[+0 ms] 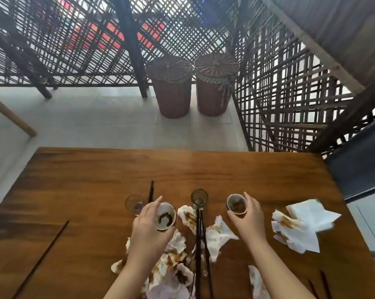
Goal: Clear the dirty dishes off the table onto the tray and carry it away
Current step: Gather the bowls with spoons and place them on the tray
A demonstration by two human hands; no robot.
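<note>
Gripping: left hand (147, 228) is wrapped round a small sauce-smeared cup (165, 216), fingers on its rim and side; right hand (248, 216) cups a second dirty cup (236, 203) the same way.
Lifted or not: hard to tell from this angle whether either cup is clear of the worktop (95, 180) or only touching it.
Between the hands: a dark glass (199, 199) stands upright, with a pair of chopsticks (200, 244) running from it toward the near edge.
Beside the left hand: a clear glass (134, 204), and a single black chopstick (151, 192) just behind it.
Litter: stained napkins (175, 262) heaped at the near edge; more napkins (301, 227) toward the right edge.
Stray: one chopstick (44, 255) lies near the left edge.
Tray: not in view, so the drop-off spot is unknown.
Risk: tilting either cup could spill the leftover sauce onto the wood.
Risk: swinging the hands inward could knock the dark glass over, since it stands just between them.
Risk: dragging a wrist through the napkins could pull the chopsticks off the near edge.
</note>
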